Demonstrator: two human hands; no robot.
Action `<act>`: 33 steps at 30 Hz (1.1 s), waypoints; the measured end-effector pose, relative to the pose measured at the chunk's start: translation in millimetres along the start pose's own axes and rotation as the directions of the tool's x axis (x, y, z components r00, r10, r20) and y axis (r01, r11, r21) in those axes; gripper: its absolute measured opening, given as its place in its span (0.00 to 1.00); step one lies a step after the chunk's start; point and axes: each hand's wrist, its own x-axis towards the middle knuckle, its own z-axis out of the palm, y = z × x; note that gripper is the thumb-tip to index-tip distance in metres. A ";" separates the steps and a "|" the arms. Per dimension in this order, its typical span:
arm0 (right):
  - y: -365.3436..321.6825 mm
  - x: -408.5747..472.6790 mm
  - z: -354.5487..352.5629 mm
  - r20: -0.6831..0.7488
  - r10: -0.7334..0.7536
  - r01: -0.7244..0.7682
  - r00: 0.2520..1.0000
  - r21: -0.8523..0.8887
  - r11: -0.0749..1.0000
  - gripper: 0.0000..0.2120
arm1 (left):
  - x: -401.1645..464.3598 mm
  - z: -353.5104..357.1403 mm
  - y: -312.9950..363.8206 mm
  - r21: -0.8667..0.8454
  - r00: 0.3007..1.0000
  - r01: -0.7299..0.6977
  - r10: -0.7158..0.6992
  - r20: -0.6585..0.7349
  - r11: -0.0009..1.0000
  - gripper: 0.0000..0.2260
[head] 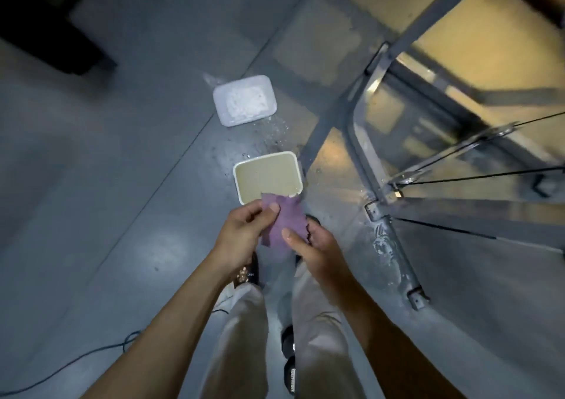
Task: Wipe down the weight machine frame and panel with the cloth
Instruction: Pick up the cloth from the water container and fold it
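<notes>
While the grey floor point(91, 184) fills most of my view, the weight machine frame point(394, 246) runs down the right side, and I see pale streaks and wet droplets on its lower bar, so I judge at least that stretch has had a pass; the upper bars and the yellowish panel point(477, 71) behind them are too blurred for me to say whether they are wiped. Two tubs sit on the floor near the frame: a murky-water tub point(268, 178) close to my feet and a white tub point(244, 100) with something pale in it beyond, with splashes between them. Both hands hold the purple cloth point(282, 227) above the nearer tub, my left hand point(241, 233) pinching its upper edge, my right hand point(315, 246) gripping its lower side. I reckon I am between passes, with more frame and panel left.
</notes>
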 end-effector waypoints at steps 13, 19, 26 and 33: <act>-148.5 -227.9 -1.5 -0.467 -0.169 0.421 0.868 0.512 0.749 0.22 | -204.0 83.7 156.5 0.175 0.883 -0.330 0.238 0.405 0.927 0.16; -176.6 -307.7 -27.4 -0.598 -0.164 0.554 0.785 0.558 0.617 0.14 | -263.8 134.5 191.2 0.183 0.798 -0.308 0.149 0.584 0.934 0.13; -167.0 -376.2 -74.0 -0.398 -0.155 0.410 0.904 0.712 0.569 0.38 | -307.7 205.5 196.1 0.150 0.692 -0.290 0.099 0.715 0.945 0.15; -148.0 -435.0 -131.1 -0.712 -0.179 0.677 0.679 0.513 0.528 0.19 | -341.4 280.5 173.3 0.206 0.654 -0.290 0.036 0.755 0.935 0.20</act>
